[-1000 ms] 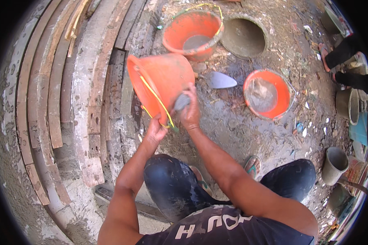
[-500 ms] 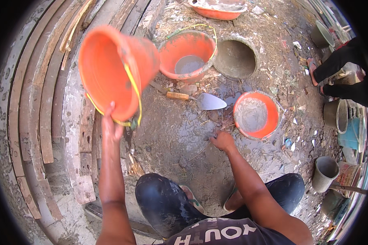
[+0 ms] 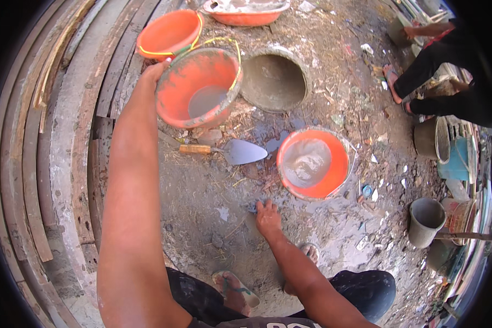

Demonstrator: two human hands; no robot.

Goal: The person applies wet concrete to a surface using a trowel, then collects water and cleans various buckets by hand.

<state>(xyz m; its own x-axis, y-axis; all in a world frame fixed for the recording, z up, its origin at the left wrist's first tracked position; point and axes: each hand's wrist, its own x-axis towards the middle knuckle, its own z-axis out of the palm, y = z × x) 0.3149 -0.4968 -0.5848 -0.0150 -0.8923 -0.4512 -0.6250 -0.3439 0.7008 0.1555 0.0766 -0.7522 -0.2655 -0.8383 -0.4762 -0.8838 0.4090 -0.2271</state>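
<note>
Well, the left hand (image 3: 156, 72) is at the bucket (image 3: 169, 31) just beyond the muddy pail (image 3: 174, 94), grip unclear. Right hand (image 3: 268, 216): fingers half-curled near the ground (image 3: 197, 213); I cannot tell its hold.

Reaching far forward with left hand (image 3: 156, 71), to the near edge of a far orange bucket (image 3: 169, 34). Just this side, a nearer orange bucket (image 3: 172, 90) with grey liquid; beside that, a round grey tub (image 3: 273, 85). Down by muddy ground (image 3: 197, 188) with right hand (image 3: 269, 218), near a bucket of murky water (image 3: 339, 167). On the mud, a wooden-handled trowel (image 3: 245, 152), blade rightward. Planks (image 3: 65, 142) along left.
</note>
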